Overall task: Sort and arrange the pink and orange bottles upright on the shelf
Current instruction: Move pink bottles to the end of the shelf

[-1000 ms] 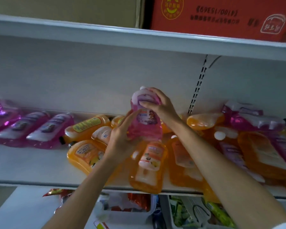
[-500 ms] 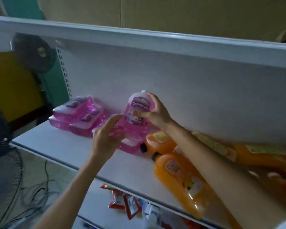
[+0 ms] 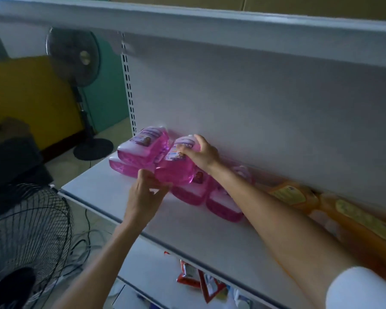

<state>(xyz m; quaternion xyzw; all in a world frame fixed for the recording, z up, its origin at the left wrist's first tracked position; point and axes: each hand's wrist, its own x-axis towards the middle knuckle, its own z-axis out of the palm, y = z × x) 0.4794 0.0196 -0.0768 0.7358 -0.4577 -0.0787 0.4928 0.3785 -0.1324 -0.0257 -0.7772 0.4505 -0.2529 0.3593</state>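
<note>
A pink bottle [image 3: 176,167] is held tilted above the white shelf [image 3: 112,192], its top toward the back wall. My right hand [image 3: 202,152] grips its upper end; my left hand [image 3: 146,192] touches its bottom edge with curled fingers. To its left two pink bottles [image 3: 143,148] lie stacked on their sides. More pink bottles [image 3: 223,204] lie flat under and to the right of the held one. Orange bottles [image 3: 299,195] lie on their sides at the far right, partly hidden by my right arm.
The shelf's back wall [image 3: 254,108] stands close behind the bottles and an upper shelf [image 3: 187,21] overhangs. A standing fan [image 3: 76,56] is beyond the shelf's left end; another fan [image 3: 25,230] stands near at lower left. Packets [image 3: 194,277] lie on the lower shelf.
Both hands have carried the pink bottle leftward and down toward the stacked pink bottles at the shelf's left end. The view swung left with them.
</note>
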